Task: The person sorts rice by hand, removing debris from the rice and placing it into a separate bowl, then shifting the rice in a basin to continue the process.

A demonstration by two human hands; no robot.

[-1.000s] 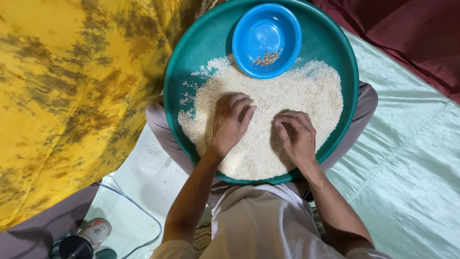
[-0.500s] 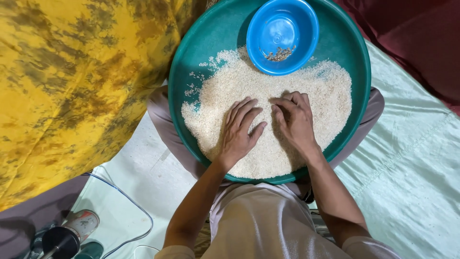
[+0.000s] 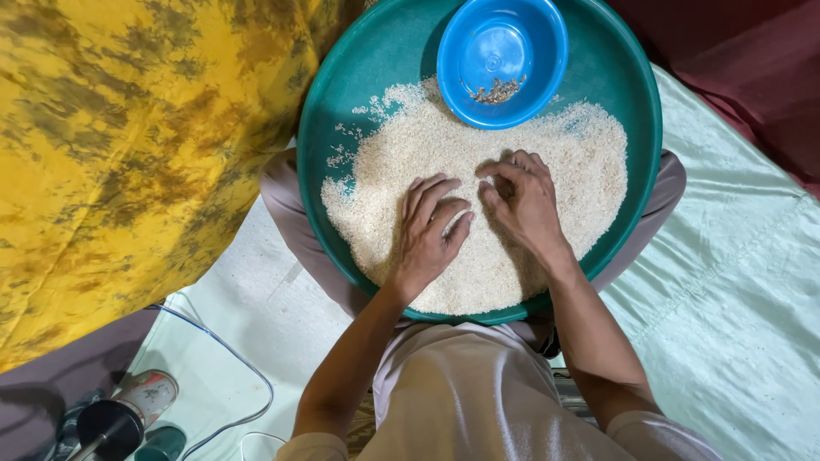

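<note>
**Two hands sorting rice on a green tray**

The round green plastic tray [image 3: 342, 162] rests across the person's lap, a broad heap of white rice grains [image 3: 521, 171] spread over its near half; the small round blue plastic bowl [image 3: 502, 58] sits at its far edge, holding a few dark bits. The left hand [image 3: 430, 232] lies flat on the rice, fingers loosely apart, gripping nothing; the right hand [image 3: 525, 203] has fingertips drawn together as if pinching at a grain, though whether anything is caught I cannot tell. The step looks like picking out impurities; the next move calls for a fine, careful pinch. Against half a second ago, the right fingers have curled inward; the left hand has spread slightly.
</note>
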